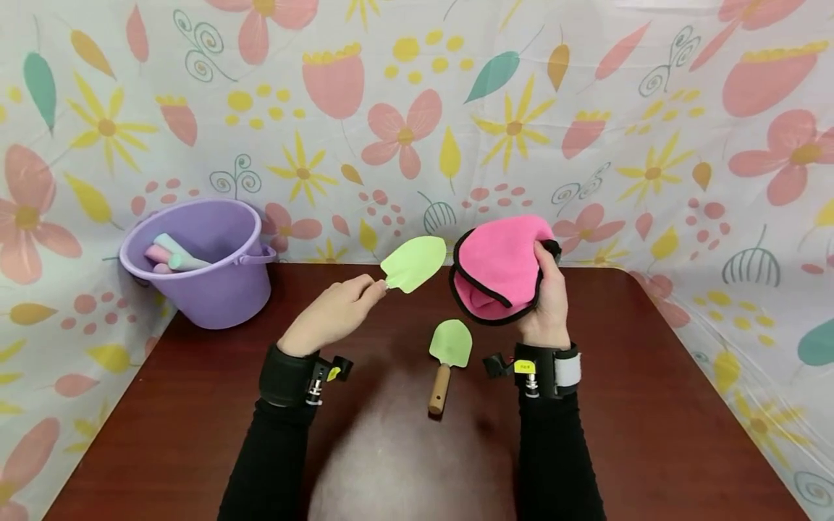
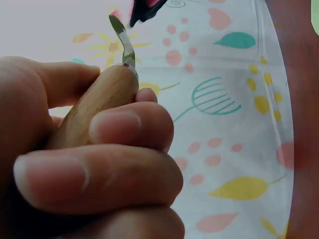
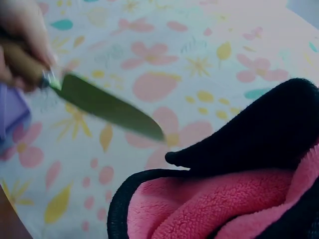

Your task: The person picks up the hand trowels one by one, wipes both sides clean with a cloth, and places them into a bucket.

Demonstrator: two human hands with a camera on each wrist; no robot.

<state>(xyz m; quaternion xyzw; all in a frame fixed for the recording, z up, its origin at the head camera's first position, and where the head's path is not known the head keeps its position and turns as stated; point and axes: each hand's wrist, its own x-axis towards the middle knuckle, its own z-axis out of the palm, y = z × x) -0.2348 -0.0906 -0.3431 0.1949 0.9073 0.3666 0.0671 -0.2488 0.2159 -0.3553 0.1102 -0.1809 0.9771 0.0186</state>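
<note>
I find the left hand (image 1: 332, 312) with fingers curled round the wooden handle of a light green metal hand trowel (image 1: 413, 263), its blade raised beside the pink fleece cloth with black trim (image 1: 498, 269), which the right hand (image 1: 550, 300) grips bunched. By my judgement, wiping has not begun. A second green trowel (image 1: 448, 357) lies on the brown table (image 1: 651, 405) at six o'clock; a purple plastic bucket (image 1: 215, 264) stands at nine.

Purple bucket (image 1: 208, 264) far left on dark brown desk (image 1: 651, 405), pastel handles (image 1: 171, 255) poking up inside. Second green trowel (image 1: 448, 362) with wooden handle lying flat at desk centre. Floral backdrop cloth (image 1: 404, 108) hanging behind and down both sides.
</note>
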